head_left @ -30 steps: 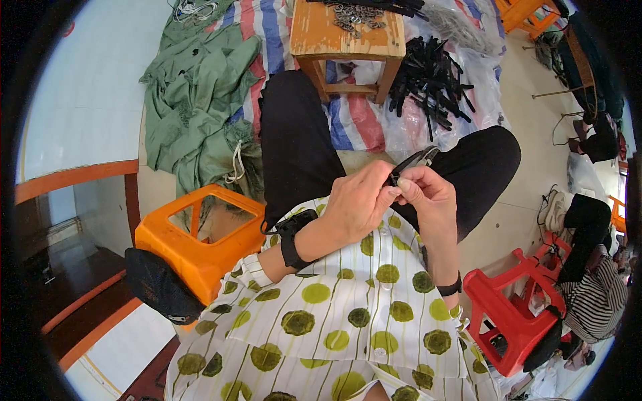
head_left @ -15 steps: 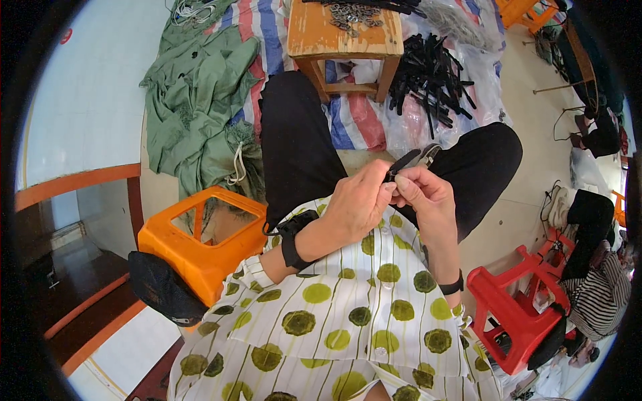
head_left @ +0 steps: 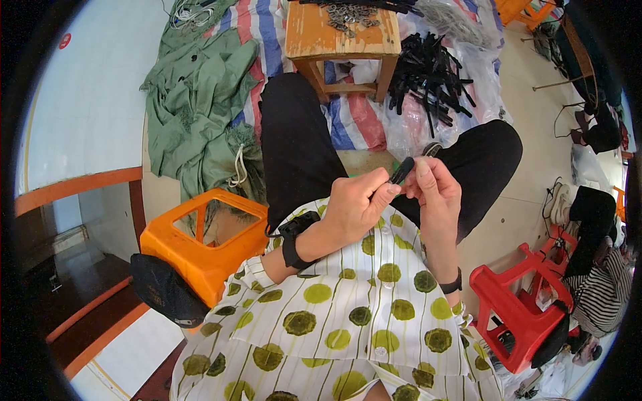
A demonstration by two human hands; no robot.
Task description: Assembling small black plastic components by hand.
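Above my lap, a short black strap [head_left: 402,171] sticks up between my two hands. My left hand [head_left: 360,206] is closed, pinching the strap's lower part between thumb and forefinger. My right hand [head_left: 436,189] is closed too, its thumb and fingertips together at the strap's right side; the exact grip is partly hidden by the fingers. Beyond my knees, a heap of similar black straps [head_left: 431,83] lies on clear plastic. Small metal buckles or rings [head_left: 351,18] are piled on a worn wooden stool [head_left: 328,45].
Green fabric [head_left: 194,100] lies crumpled on a striped sheet [head_left: 364,123] at the far left. An orange plastic stool [head_left: 174,250] with a black cap [head_left: 164,291] stands at my left. On the right are a red stool [head_left: 518,317] and another person's leg [head_left: 585,224].
My right hand has shifted slightly up and right, its thumb now raised. The strap has turned more upright and looks shorter between my hands. My left hand has hardly moved.
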